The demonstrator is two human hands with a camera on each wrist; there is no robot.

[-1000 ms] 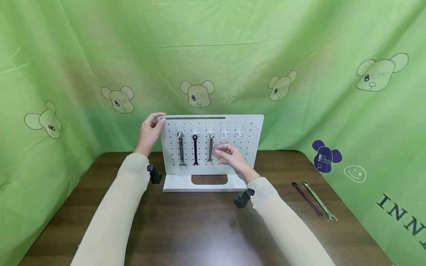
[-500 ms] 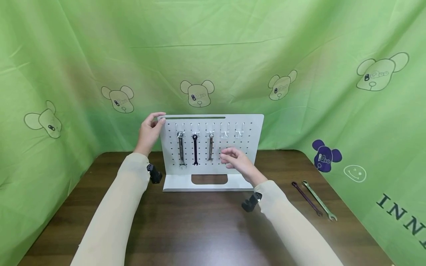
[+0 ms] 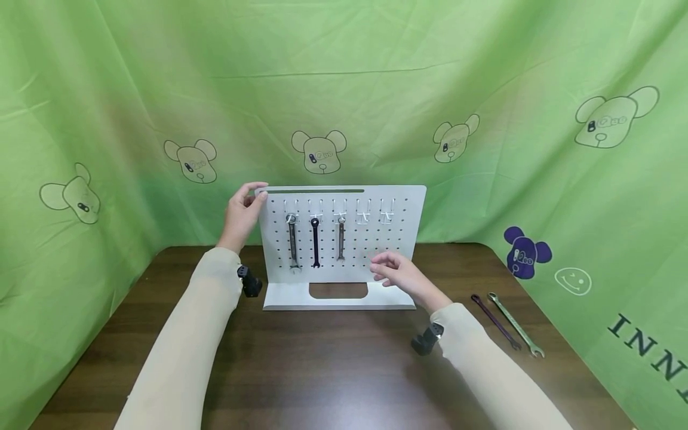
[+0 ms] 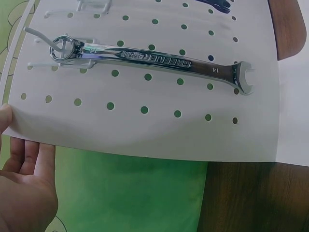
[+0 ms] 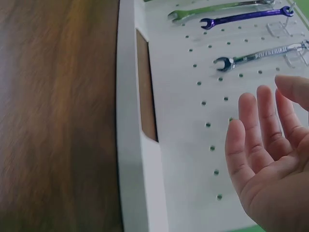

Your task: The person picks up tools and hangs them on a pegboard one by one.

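A white pegboard (image 3: pixel 333 272) stands upright on the table with three wrenches hanging from its hooks. The left one is a silver wrench (image 4: pixel 145 58) marked 14, the middle one a purple wrench (image 3: pixel 315 243), the right one a smaller silver wrench (image 5: pixel 260 54). My left hand (image 3: pixel 240 220) pinches the board's upper left corner, thumb in front and fingers behind. In front of the board's lower right part, my right hand (image 3: pixel 400 273) holds nothing, its fingers loosely bent. Its palm and fingers show in the right wrist view, apart from the hanging wrenches.
On the table's right side lie a purple wrench (image 3: pixel 495 321) and a silver wrench (image 3: pixel 516 324), side by side. Two clear hooks (image 3: pixel 374 216) at the board's right bear no wrench. A green printed curtain (image 3: pixel 344 89) surrounds the brown table (image 3: pixel 301 370).
My right hand has drawn back from beside the third hanging wrench, moving right and down. The left hand has stayed at the board's corner.
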